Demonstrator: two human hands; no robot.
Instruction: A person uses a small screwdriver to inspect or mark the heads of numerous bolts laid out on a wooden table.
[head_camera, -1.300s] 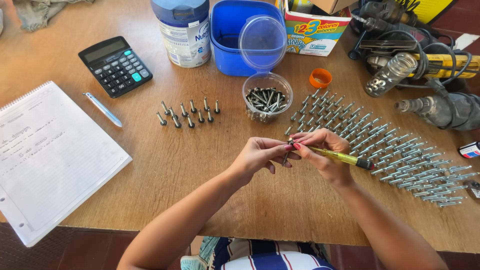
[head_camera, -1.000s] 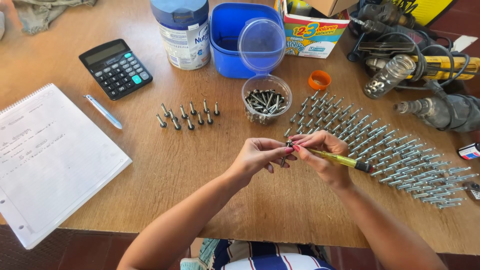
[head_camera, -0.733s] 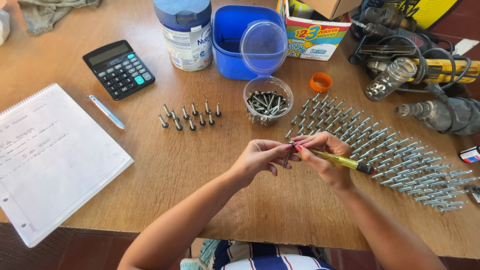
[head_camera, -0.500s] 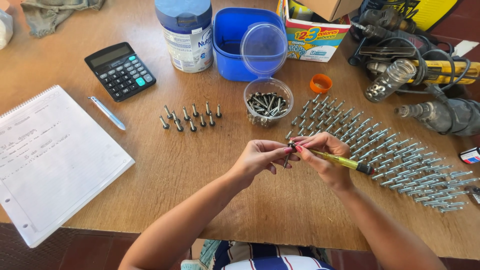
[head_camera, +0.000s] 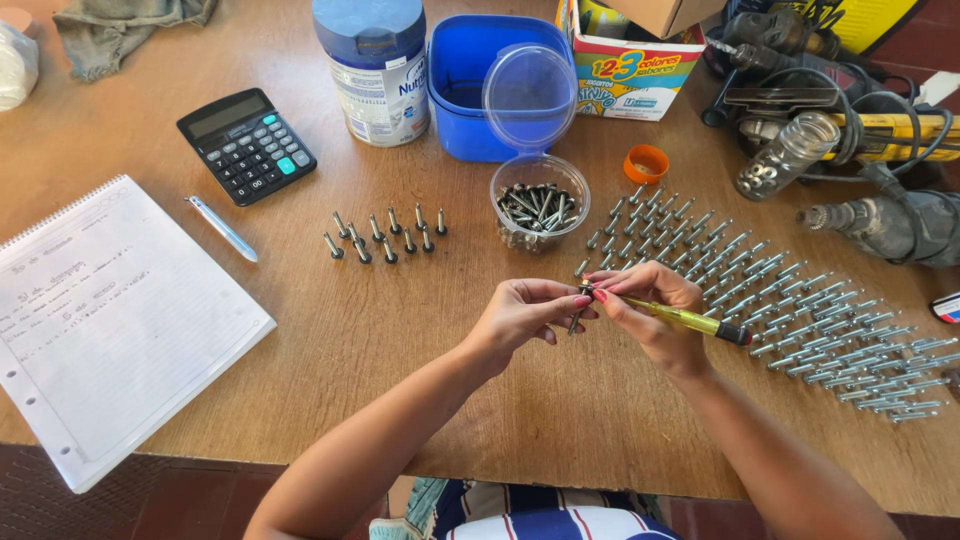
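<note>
Pinching a small dark screw (head_camera: 577, 318) between thumb and fingertips, the left hand (head_camera: 522, 318) is holding it just above the tabletop (head_camera: 400, 330) at the centre of the frame, its grip closed tight on the screw. The right hand (head_camera: 655, 318) is meeting it from the right, its grip closed around a yellow-handled screwdriver (head_camera: 690, 320) whose tip is pointing at the screw; whether the tip is seated on the screw I cannot tell.

By my judgement the step in hand is working this single screw with the driver, perhaps fitting something onto it, and the next move is calling for a steady hold while the tool is being turned.

Just above the hands a clear tub of loose screws (head_camera: 540, 203) is standing, its lid leaning on a blue container (head_camera: 470, 90). Rows of finished long screws (head_camera: 800, 310) are lying at the right, and a short row of upright screws (head_camera: 385, 235) at the left. A calculator (head_camera: 246, 145), pen (head_camera: 222, 228) and notebook (head_camera: 100, 320) are lying further left.
</note>
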